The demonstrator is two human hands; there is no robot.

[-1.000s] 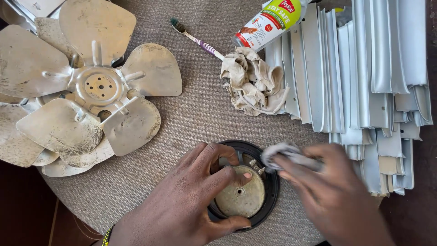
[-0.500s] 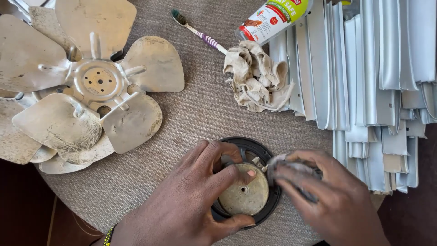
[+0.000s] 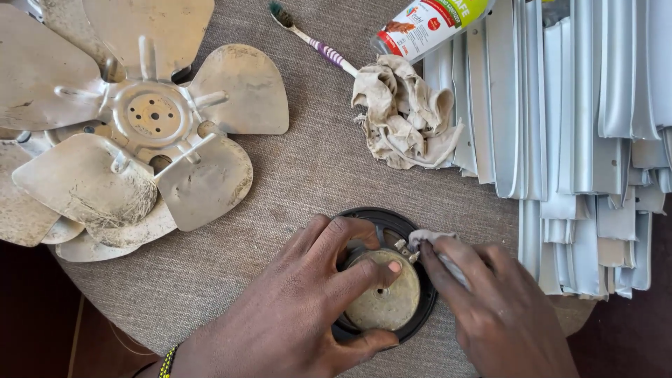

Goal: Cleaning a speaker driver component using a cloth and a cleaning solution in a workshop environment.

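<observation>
The left hand [image 3: 308,308] grips a round motor cap [image 3: 383,299] at the worktop's [image 3: 308,182] near edge while the right hand [image 3: 490,308], closed on a rag [image 3: 428,240], wipes its rim; the disc looks grimy, so cleaning seems unfinished.

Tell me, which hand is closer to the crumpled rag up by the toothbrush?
The right hand. It sits below the crumpled rag, nearly under it, wiping with a small cloth. The left hand is farther left, holding the round part.

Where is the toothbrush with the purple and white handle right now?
The toothbrush lies at top centre of the head view, on the grey cloth-covered table, between the metal fan blades and crumpled rag.
</observation>
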